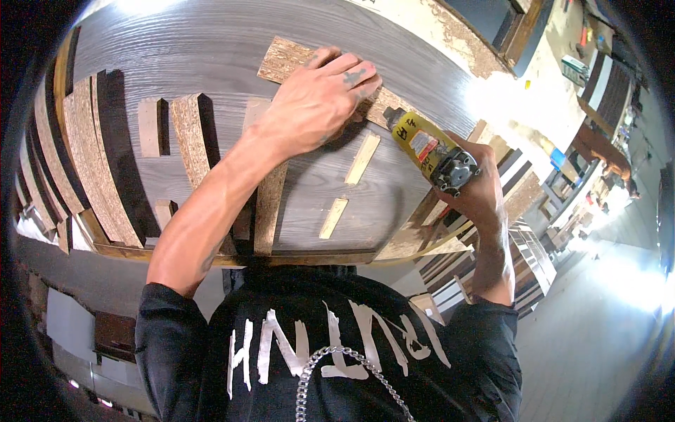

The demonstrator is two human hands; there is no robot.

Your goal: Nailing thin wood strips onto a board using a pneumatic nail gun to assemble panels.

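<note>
Nearest to you, your dark sleeves and a metal neck chain (330,383) filled the lower frame and hid the near edge of the table (211,49), so I could not tell how the grey wood-grain panel was supported there; just beyond that edge, two short pale strips (348,190) lay loose on the panel between your arms, apart from each other and from both hands; to your left, chipboard offcuts (105,155) with dark edge faces stood and lay in a bent row, parked clear of the working spot, it seemed, though the fisheye curved them too much to count reliably; your right hand (474,190) had its grip wrapped fully around a yellow power tool (429,151), angled so that its nose pointed up and left toward the board, probably to keep the wrist in line with the drive; the tip itself was hidden behind the tool body, so whether it touched the wood could not be made out; farther out, your left hand (323,98) lay flat, fingers spread and holding nothing, pressing down on a chipboard strip (292,60) that rested diagonally on the panel, likely to stop it shifting; beyond, the workshop aisle to the right dissolved into glare and small clutter.
</note>
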